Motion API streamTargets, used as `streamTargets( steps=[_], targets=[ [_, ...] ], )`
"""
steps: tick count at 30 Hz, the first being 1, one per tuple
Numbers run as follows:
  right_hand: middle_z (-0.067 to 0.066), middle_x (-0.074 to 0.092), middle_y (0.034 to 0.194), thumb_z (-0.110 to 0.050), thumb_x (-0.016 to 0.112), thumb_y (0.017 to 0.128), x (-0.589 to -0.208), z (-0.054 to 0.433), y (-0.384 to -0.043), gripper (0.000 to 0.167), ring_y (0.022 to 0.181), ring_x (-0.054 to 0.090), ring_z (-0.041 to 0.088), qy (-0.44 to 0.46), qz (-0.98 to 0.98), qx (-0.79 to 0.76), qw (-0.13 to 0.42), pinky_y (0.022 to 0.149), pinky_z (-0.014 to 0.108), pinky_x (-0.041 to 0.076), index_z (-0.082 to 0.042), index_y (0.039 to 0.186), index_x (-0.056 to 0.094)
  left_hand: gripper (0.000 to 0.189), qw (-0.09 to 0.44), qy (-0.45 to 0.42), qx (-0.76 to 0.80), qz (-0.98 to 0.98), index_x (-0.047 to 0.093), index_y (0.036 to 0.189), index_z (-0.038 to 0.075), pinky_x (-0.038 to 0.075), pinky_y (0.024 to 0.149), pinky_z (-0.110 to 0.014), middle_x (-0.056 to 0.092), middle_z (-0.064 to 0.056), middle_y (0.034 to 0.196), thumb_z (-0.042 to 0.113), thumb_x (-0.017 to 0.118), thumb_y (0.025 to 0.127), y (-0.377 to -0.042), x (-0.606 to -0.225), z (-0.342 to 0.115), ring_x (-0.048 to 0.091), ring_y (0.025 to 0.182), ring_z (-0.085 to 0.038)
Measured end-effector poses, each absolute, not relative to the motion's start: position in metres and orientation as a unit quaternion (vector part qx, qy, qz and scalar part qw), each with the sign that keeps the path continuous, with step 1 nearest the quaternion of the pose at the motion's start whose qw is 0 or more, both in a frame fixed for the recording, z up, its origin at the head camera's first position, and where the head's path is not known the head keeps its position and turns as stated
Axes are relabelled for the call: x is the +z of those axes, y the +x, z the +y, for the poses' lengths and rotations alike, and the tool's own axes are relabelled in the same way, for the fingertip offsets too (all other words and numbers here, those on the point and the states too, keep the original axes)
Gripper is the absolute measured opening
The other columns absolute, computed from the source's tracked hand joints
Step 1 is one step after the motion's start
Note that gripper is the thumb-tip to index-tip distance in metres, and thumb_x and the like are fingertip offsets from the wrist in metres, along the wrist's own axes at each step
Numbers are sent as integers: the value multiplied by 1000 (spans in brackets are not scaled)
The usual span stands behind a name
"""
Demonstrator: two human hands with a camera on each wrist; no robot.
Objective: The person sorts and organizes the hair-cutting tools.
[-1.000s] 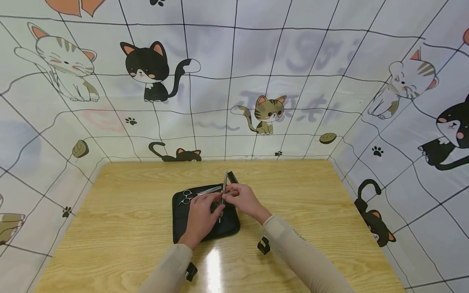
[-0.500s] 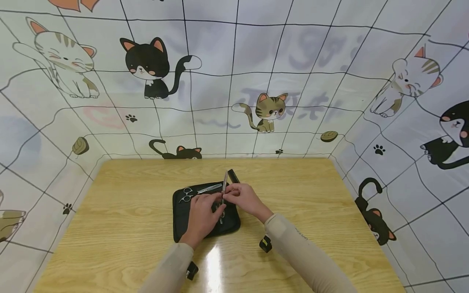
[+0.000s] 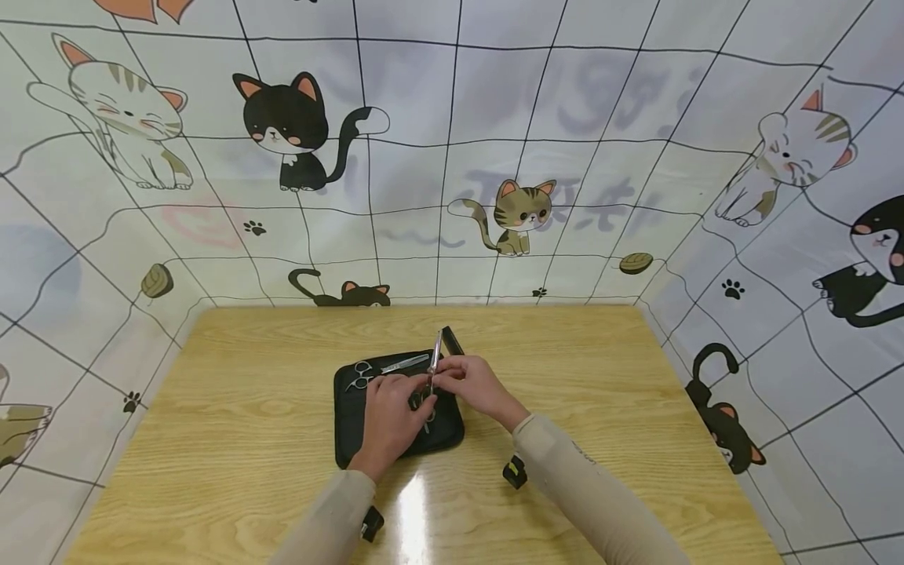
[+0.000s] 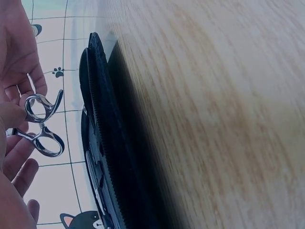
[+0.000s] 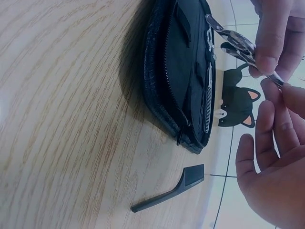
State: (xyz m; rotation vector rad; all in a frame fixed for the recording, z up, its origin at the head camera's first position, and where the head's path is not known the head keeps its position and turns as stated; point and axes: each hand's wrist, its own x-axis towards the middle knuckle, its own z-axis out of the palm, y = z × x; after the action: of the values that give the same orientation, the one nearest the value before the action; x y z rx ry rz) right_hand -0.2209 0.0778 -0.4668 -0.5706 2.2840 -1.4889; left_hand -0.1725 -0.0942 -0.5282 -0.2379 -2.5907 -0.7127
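It's bright in here, with white glare streaking the surface point(image 3: 565, 369), while both wrist views look cooler and hazier, dark shadow edging the case point(image 5: 178, 71).

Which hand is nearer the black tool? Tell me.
Right: in the head view, the right hand is close on the near side of the black tool; the left hand is farther left, above the case.

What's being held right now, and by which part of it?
A pair of scissors: the left hand and the right hand both pinch it around its midsection, between the finger loops and the blade tips.
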Motion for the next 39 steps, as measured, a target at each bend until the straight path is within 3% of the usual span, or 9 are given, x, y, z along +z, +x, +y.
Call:
streamTargets(
  steps=[7, 12, 22, 31, 39],
  targets=[
    [15, 74, 105, -13, 62, 95, -476, 77, -224, 24, 99, 69, 20, -212, 815, -514, 166, 82, 25, 55, -1, 115, 69, 28, 226, -81, -255, -937, 75, 105, 20, 42, 96, -47, 72, 7, 80, 31, 79, 80, -173, -529, -94, 64, 93, -18],
    [18, 72, 111, -12, 60, 97, -479, 76, -226, 28, 103, 67, 28, -224, 809, -514, 176, 84, 28, 55, 1, 120, 66, 26, 233, -79, -263, -933, 75, 102, 18, 43, 95, -47, 72, 5, 79, 28, 79, 79, -172, -527, -95, 65, 91, -19],
    [11, 73, 110, -19, 57, 99, -501, 75, -235, 28, 107, 68, 23, -229, 798, -527, 182, 96, 39, 53, -9, 125, 65, 26, 214, -47, -303, -928, 74, 104, 17, 42, 98, -50, 75, 1, 87, 26, 79, 80, -174, -519, -107, 67, 89, -19],
    [5, 75, 103, -22, 54, 101, -508, 88, -241, 30, 103, 68, 20, -205, 827, -500, 153, 86, 31, 53, -8, 125, 65, 28, 217, -8, -333, -918, 74, 105, 14, 41, 98, -53, 76, -2, 88, 27, 79, 81, -183, -503, -141, 66, 89, -27],
    [11, 74, 104, -25, 54, 101, -517, 102, -244, 34, 105, 68, 29, -209, 826, -501, 152, 83, 32, 52, -5, 127, 63, 27, 157, -26, -284, -946, 74, 104, 15, 41, 99, -56, 75, 0, 83, 28, 78, 81, -185, -496, -168, 68, 85, -24]
  ],
)
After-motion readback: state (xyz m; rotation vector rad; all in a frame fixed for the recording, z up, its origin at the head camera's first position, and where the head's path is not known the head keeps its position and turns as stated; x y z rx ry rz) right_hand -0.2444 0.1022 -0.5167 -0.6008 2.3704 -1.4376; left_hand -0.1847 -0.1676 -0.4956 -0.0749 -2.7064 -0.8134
